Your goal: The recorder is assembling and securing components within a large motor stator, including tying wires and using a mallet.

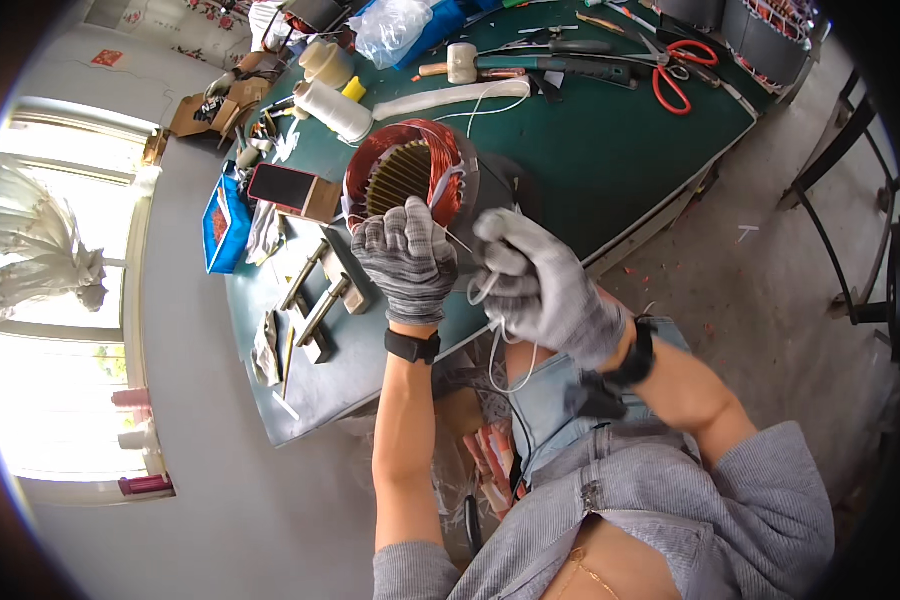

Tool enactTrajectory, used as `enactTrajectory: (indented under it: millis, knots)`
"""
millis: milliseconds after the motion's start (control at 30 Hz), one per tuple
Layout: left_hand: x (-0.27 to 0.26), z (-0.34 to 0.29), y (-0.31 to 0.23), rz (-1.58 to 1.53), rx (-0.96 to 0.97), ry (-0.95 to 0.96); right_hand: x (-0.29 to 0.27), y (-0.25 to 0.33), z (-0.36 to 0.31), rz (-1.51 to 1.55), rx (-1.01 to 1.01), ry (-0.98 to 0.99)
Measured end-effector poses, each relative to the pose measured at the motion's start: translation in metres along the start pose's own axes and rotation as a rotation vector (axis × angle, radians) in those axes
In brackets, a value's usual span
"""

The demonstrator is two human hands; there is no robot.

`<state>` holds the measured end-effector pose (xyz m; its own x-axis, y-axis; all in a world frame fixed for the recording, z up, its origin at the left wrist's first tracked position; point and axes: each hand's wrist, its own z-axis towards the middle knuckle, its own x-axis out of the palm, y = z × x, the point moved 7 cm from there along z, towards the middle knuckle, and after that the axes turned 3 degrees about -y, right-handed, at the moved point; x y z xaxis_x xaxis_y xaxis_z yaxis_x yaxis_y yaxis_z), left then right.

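Head view, and your left hand (407, 258) bends over the near rim of the copper-wound motor core (448, 168) on the table (590, 150), its grip unclear, while your right hand (548, 288) pinches white cord (491, 365), whose dangling loop could knot if yanked tight.

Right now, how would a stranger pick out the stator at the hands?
Start at the green table and go to the gloved left hand. Just beyond it sits the stator, a grey, hollow cylinder. Unlike the white spool past it, its open end is ringed with copper-coloured wire.
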<state>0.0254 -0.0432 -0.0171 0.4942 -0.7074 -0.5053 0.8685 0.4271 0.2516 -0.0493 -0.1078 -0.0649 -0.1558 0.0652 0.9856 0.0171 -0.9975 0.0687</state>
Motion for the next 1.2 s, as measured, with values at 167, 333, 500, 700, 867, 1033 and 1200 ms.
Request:
enactTrajectory:
  millis: [167, 333, 500, 700, 867, 1033, 1200]
  knots:
    - [-0.009, -0.034, 0.020, -0.029, 0.079, -0.085, 0.097, 0.022, 0.011, -1.499, -0.604, 0.167]
    - [-0.006, 0.014, 0.010, -0.155, 0.057, 0.027, 0.021, 0.049, 0.014, -0.850, -0.045, -0.008]
    - [-0.015, 0.017, 0.015, -0.308, -0.148, 0.147, 0.066, 0.089, 0.058, -1.813, -0.244, 0.316]
    - [-0.017, 0.037, 0.010, -0.350, -0.257, 0.274, 0.047, 0.150, -0.010, -2.656, -1.117, -0.550]
    - [-0.007, 0.030, 0.023, -0.342, -0.365, 0.498, 0.047, 0.073, -0.022, -1.939, -1.175, -0.061]
    - [-0.005, 0.040, 0.024, -0.419, -0.340, 0.515, 0.041, 0.039, 0.020, -2.491, -0.797, -0.309]
    - [-0.010, 0.038, 0.025, -0.096, -0.029, 0.618, 0.045, 0.027, 0.012, -2.039, -1.179, -0.157]
